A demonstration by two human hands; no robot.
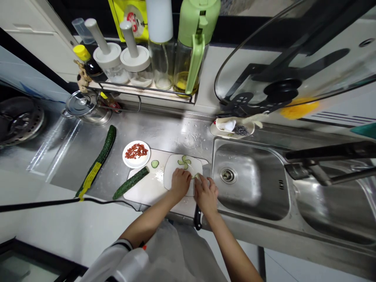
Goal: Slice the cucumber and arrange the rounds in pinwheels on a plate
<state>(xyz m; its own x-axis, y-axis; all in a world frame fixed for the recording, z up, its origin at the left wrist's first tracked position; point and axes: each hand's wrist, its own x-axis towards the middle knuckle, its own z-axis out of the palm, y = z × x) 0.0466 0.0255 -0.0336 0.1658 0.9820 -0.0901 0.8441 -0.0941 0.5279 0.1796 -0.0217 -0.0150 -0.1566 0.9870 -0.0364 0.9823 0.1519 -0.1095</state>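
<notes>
Landmark: square white plate (pixel 172 172), lying on the cutting board (pixel 147 188) beside the sink (pixel 249 184). Cucumber slices (pixel 184 161) sit in a curved cluster on its far half; another slice (pixel 195 176) is at its right side, by the right fingertips.

Left hand (pixel 181 182): over the near part of the plate, fingers bent and close together, tips down; can't tell if they pinch anything. Right hand (pixel 206 194): at the plate's right edge, fingers slightly apart, tips at that slice; can't tell if it's gripped. Both hands hide part of the plate.

Knife, black handle (pixel 197 218), is right of the plate on the near side, handle sticking past the counter edge; the right hand covers part of it.

Left of the plate: loose round slice (pixel 154 163) on the board, then the cut cucumber (pixel 131 183), lying slanted, its cut end on the board and the other end past the board's left edge. Small round plate (pixel 136 154) with red bits is left of the plate, toward the wall. Farther left, long cucumber (pixel 101 160) with yellow tape (pixel 92 176); black cord (pixel 58 203) runs by its near end.

Beyond the plate: wet counter, then the wall rack (pixel 164 93) with white-lidded jars (pixel 136 62), green-topped oil bottle (pixel 192 51), white-topped bottle (pixel 160 47). Lidded pot (pixel 88 109) far left. Right of the plate: sink, caddy (pixel 233 127) behind it, faucet (pixel 329 154) reaching over from the right, big glass lid (pixel 258 70) above.
</notes>
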